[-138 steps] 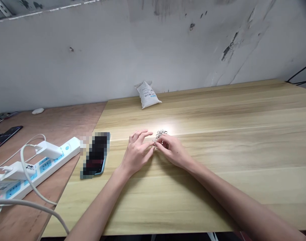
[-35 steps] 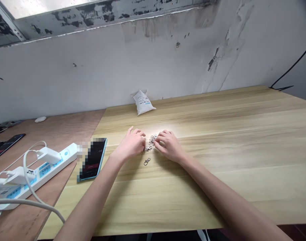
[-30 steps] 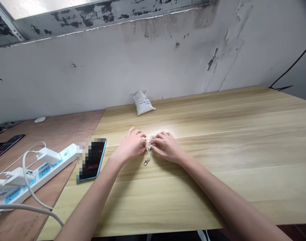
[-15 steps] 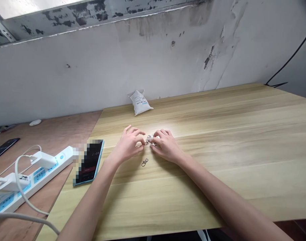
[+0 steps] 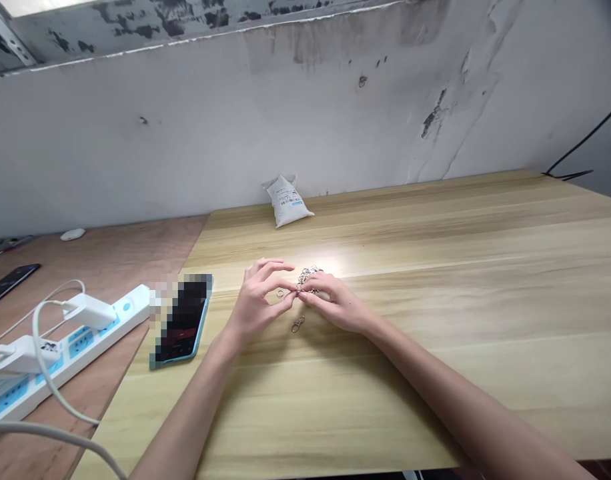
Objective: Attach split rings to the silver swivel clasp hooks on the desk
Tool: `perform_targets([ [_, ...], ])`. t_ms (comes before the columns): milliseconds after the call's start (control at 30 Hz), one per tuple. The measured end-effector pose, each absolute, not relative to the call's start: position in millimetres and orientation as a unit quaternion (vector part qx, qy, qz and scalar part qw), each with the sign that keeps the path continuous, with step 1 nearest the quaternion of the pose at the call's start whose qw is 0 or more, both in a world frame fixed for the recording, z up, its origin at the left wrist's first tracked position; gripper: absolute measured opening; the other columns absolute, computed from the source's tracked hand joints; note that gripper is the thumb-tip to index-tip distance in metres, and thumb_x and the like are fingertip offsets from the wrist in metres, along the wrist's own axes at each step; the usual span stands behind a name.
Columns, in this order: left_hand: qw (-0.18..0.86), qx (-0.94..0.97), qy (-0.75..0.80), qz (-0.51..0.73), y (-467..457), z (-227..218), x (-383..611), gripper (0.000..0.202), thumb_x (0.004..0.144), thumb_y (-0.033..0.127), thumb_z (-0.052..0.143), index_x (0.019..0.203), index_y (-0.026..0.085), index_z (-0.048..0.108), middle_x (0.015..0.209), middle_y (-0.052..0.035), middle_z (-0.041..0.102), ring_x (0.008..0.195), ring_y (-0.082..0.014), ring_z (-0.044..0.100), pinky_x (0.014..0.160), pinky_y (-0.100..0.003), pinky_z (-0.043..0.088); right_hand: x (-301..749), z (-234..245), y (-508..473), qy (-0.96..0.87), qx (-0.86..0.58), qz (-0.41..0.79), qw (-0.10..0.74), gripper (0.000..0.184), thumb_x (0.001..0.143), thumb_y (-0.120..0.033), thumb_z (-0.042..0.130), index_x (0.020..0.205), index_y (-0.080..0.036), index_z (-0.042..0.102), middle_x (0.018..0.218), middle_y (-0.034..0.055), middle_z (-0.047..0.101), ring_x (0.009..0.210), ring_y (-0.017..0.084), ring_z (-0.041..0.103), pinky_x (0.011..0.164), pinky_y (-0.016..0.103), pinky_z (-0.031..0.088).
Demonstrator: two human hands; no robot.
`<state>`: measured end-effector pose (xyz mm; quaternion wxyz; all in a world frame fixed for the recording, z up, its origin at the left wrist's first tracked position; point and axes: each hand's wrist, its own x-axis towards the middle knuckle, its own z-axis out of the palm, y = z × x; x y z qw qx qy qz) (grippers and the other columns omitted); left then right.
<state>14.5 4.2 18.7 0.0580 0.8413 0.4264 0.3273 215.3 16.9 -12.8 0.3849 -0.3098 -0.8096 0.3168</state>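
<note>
My left hand (image 5: 260, 303) pinches with thumb and index finger, its other fingers stretched out above. Its fingertips meet those of my right hand (image 5: 338, 303), also closed in a pinch. A tiny metal ring (image 5: 299, 287) shows at the meeting fingertips, partly covered by them. Beyond my right fingers lies a small pile of silvery metal rings and clasps (image 5: 311, 271), partly hidden by that hand. One loose ring (image 5: 280, 294) shows through the gap between my left thumb and index finger. Nearer to me, a lobster clasp (image 5: 298, 325) lies alone on the wooden table (image 5: 435, 387).
A phone (image 5: 188, 327) lies left of my left forearm. A white power strip (image 5: 75, 347) with plugged-in chargers and cables is on the lower brown surface (image 5: 150, 253) at left. A white packet (image 5: 288, 202) rests near the wall.
My hands have come together until their fingertips touch. A loose ring now shows by my left fingers, and more of the pile is uncovered. The view has shifted slightly.
</note>
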Motion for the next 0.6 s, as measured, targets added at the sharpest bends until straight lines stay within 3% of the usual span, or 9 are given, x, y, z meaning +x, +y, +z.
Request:
perform_targets([
  [167,-0.028,0.841,0.425,0.332,2.1,16.5,12.8,0.009,0.088,0.025,0.063,0.084,0.027,0.072,0.116,-0.0018,0.069,0.12,-0.0251,0.053,0.1,-0.043,0.04,215.0,-11.4,15.8,-0.761,-0.304,0.436,0.371,0.025,0.098,-0.038,0.049,0.092,-0.019,0.065,0.089,0.005,0.066,0.085,0.018,0.06,0.077,0.031,0.049],
  [300,-0.091,0.846,0.414,0.322,2.8,14.6,11.4,0.012,0.088,0.022,0.062,0.083,0.027,0.072,0.116,-0.0013,0.069,0.119,-0.0247,0.054,0.097,-0.041,0.041,211.5,-11.3,15.0,-0.714,-0.309,0.5,0.38,0.032,0.098,-0.041,0.048,0.084,-0.018,0.064,0.086,0.0049,0.066,0.083,0.017,0.061,0.078,0.031,0.05],
  [467,-0.094,0.853,0.405,0.316,0.8,11.5,14.6,0.014,0.089,0.021,0.061,0.086,0.027,0.073,0.117,-0.0015,0.069,0.118,-0.0245,0.055,0.096,-0.04,0.042,208.4,-10.0,12.5,-0.716,-0.343,0.464,0.393,0.028,0.096,-0.039,0.051,0.08,-0.019,0.063,0.08,0.0031,0.065,0.077,0.016,0.06,0.07,0.028,0.046],
  [600,-0.01,0.855,0.425,0.296,-1.5,10.2,15.9,0.014,0.089,0.024,0.059,0.089,0.027,0.073,0.125,-0.003,0.064,0.123,-0.0261,0.05,0.101,-0.045,0.04,209.2,-13.3,11.7,-0.789,-0.357,0.32,0.385,0.026,0.097,-0.034,0.048,0.078,-0.02,0.059,0.077,0.0023,0.064,0.073,0.015,0.056,0.074,0.03,0.041],
])
